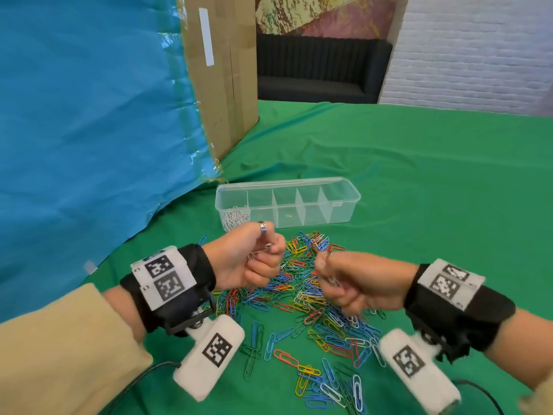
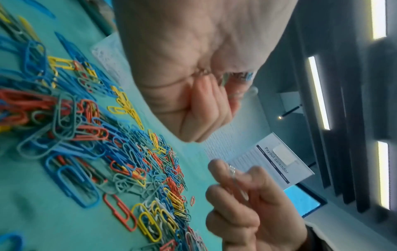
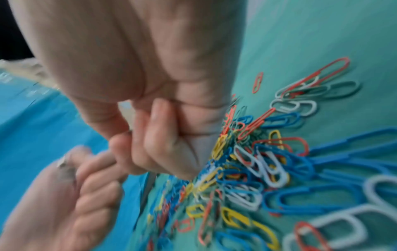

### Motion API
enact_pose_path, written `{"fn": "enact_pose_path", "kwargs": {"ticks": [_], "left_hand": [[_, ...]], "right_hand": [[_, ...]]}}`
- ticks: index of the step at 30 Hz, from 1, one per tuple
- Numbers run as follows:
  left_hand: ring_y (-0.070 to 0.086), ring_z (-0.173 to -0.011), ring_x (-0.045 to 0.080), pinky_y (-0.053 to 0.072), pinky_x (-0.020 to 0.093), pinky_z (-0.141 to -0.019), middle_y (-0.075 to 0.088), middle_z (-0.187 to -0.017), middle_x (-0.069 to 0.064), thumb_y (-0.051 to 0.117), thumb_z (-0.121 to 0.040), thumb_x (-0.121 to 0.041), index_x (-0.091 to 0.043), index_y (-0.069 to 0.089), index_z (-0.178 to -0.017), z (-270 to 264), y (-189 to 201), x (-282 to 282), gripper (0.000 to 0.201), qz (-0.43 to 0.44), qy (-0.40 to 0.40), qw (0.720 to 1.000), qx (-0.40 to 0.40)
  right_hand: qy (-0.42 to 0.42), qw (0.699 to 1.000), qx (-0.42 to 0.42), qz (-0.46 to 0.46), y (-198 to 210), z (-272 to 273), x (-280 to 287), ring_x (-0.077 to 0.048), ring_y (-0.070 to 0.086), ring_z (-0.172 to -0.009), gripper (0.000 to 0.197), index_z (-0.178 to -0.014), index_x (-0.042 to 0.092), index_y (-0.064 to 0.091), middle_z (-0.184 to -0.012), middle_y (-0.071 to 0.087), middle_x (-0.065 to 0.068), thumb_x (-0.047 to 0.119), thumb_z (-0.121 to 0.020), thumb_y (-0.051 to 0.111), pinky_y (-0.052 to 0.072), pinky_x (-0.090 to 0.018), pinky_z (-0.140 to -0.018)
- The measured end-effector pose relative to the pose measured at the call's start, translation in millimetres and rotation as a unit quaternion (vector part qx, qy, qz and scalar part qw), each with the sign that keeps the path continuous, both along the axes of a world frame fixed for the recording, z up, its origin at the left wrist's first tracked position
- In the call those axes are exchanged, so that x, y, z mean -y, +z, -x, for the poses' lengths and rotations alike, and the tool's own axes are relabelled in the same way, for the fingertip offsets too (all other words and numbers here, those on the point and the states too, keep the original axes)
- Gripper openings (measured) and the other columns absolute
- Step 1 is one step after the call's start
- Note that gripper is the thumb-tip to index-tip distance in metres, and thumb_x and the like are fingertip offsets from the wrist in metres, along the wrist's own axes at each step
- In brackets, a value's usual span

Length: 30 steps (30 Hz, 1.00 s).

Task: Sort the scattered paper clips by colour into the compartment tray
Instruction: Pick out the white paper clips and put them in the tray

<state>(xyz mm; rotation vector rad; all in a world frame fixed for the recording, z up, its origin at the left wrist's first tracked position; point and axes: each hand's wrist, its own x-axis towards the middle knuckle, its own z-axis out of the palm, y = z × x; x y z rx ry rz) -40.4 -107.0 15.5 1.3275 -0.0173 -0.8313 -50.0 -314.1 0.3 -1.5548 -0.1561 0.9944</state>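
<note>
Paper clips (image 1: 314,298) — loose heap under both fisted hands' grip

- Loose paper clips (image 1: 314,307): red, blue, yellow, green, white, heaped on green-clothed counter.
- Compartment tray (image 1: 344,205): clear plastic, behind heap; white clips (image 1: 236,218) fill leftmost compartment.

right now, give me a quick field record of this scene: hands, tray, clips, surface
left hand: fingers curled, holding white paper clips
right hand: fingers curled, holding pale clips, colour unclear
compartment tray: clear, open, beyond the pile
tray contents: white clips in leftmost compartment; one tiny speck in the next, the others look empty
loose pile: mixed blue, red, yellow, green, white clips
surface: green cloth
nearby: cardboard box at back left
</note>
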Motion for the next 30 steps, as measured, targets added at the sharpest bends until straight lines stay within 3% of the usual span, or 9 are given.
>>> {"fn": "enact_pose_path", "kwargs": {"ticks": [3,5,8,10,14,18,22,27,30], "left_hand": [[0.02,-0.031,0.005,0.011,0.011,-0.035,0.023,-0.047,-0.004,0.032,-0.075,-0.015,-0.014,0.037,-0.055,-5,-3,-2,0.021,0.046,0.048,0.997,-0.036],[0.021,-0.031,0.005,0.01,0.011,-0.034,0.024,-0.049,-0.004,0.035,-0.078,-0.016,-0.014,0.037,-0.055,-9,-5,-3,0.023,0.045,0.072,0.995,-0.055],[0.018,-0.032,0.004,0.01,0.012,-0.032,0.023,-0.048,-0.006,0.037,-0.089,-0.02,-0.015,0.041,-0.057,-14,-8,-3,0.033,-0.015,0.075,0.996,-0.046],[0.016,-0.034,0.005,0.012,0.014,-0.034,0.024,-0.046,-0.01,0.038,-0.097,-0.022,-0.014,0.051,-0.067,-13,-9,3,0.033,-0.159,0.034,0.985,0.054],[0.039,-0.044,0.0,0.028,0.009,-0.04,0.046,-0.055,-0.015,0.057,-0.09,-0.022,-0.015,0.07,-0.092,-4,-9,20,0.015,-0.43,-0.13,0.828,0.334],[0.046,-0.067,0.01,0.033,0.018,-0.06,0.042,-0.061,-0.016,0.063,-0.083,-0.026,-0.022,0.066,-0.097,-1,-18,22,0.015,-0.528,-0.22,0.714,0.403],[0.046,-0.075,0.013,0.033,0.021,-0.066,0.041,-0.064,-0.015,0.061,-0.083,-0.033,-0.025,0.063,-0.1,0,-23,26,0.019,-0.542,-0.196,0.696,0.429],[0.056,-0.09,0.019,0.037,0.024,-0.07,0.055,-0.085,-0.004,0.065,-0.081,-0.041,-0.024,0.066,-0.098,2,-24,39,0.024,-0.553,-0.206,0.679,0.438],[0.053,-0.078,0.015,0.036,0.022,-0.066,0.056,-0.082,-0.002,0.067,-0.082,-0.035,-0.021,0.068,-0.098,1,-24,41,0.022,-0.545,-0.213,0.701,0.407]], "right_hand": [[-0.034,0.987,-0.083,-0.13,5,-17,9,-0.008,0.026,-0.042,0.017,-0.069,0.018,0.041,-0.055,0.039,-0.003,0.018,-0.085,0.035,0.02,-0.013,-0.039],[-0.047,0.988,-0.078,-0.128,5,-24,9,-0.009,0.025,-0.043,0.019,-0.069,0.016,0.041,-0.056,0.04,-0.003,0.023,-0.086,0.036,0.019,-0.014,-0.039],[-0.037,0.999,-0.006,-0.023,0,-28,2,-0.006,0.021,-0.041,0.03,-0.069,0.017,0.039,-0.054,0.034,0.003,0.03,-0.096,0.038,0.016,-0.014,-0.037],[0.031,0.988,0.112,0.101,-3,-31,-6,-0.005,0.025,-0.041,0.03,-0.074,0.017,0.047,-0.054,0.032,0.005,0.028,-0.1,0.037,0.021,-0.015,-0.038],[0.203,0.87,0.341,0.294,1,-35,-14,0.0,0.041,-0.05,0.017,-0.1,0.015,0.066,-0.062,0.047,0.009,0.022,-0.094,0.053,0.035,-0.012,-0.053],[0.232,0.816,0.374,0.374,1,-35,-6,0.004,0.044,-0.045,0.007,-0.091,0.017,0.068,-0.053,0.05,0.015,0.019,-0.085,0.064,0.033,-0.01,-0.046],[0.21,0.78,0.414,0.419,1,-34,5,-0.001,0.039,-0.052,0.014,-0.072,0.024,0.057,-0.064,0.051,0.012,0.021,-0.085,0.06,0.031,-0.012,-0.047],[0.216,0.793,0.421,0.384,-1,-31,-4,-0.008,0.037,-0.049,0.028,-0.059,0.031,0.051,-0.077,0.064,-0.004,0.03,-0.082,0.068,0.03,-0.016,-0.047],[0.225,0.782,0.43,0.391,-7,-30,-10,-0.007,0.037,-0.048,0.03,-0.06,0.032,0.049,-0.057,0.049,0.005,0.035,-0.078,0.072,0.029,-0.016,-0.047]]}}
